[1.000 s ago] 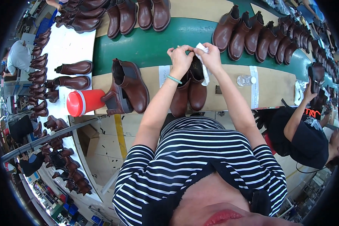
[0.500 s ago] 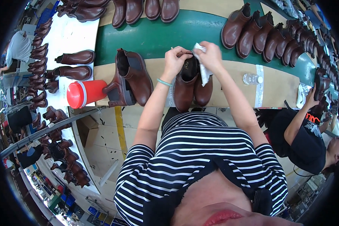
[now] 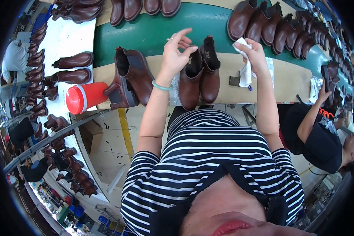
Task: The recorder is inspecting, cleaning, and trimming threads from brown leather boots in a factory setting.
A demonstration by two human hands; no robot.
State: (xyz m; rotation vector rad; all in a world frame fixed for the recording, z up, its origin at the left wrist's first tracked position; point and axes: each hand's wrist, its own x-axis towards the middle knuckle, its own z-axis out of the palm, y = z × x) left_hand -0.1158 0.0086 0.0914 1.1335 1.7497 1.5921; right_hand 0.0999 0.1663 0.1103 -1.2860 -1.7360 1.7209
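A pair of brown ankle boots stands upright side by side before me, the left boot (image 3: 189, 92) partly behind my fingers and the right boot (image 3: 210, 84) in full view. My left hand (image 3: 176, 57) is over the left boot's opening, fingers apart and holding nothing; whether the thumb touches the boot I cannot tell. Off to the right of the pair, my right hand (image 3: 256, 57) is closed on a white cloth (image 3: 246, 72), which hangs down over the bench's tan strip. Beside the cloth lies a small dark flat piece (image 3: 235, 81).
Another boot pair (image 3: 139, 80), one tipped over, lies left beside a red jug (image 3: 80, 98). Rows of boots (image 3: 259, 25) line the green bench surface (image 3: 153, 37). Several boots stand on the white table (image 3: 80, 41). At right, a co-worker (image 3: 316, 133) holds a boot.
My right hand has carried the white cloth rightward, away from the boots. My left hand has let go of the boot's top edge, and its fingers have spread.
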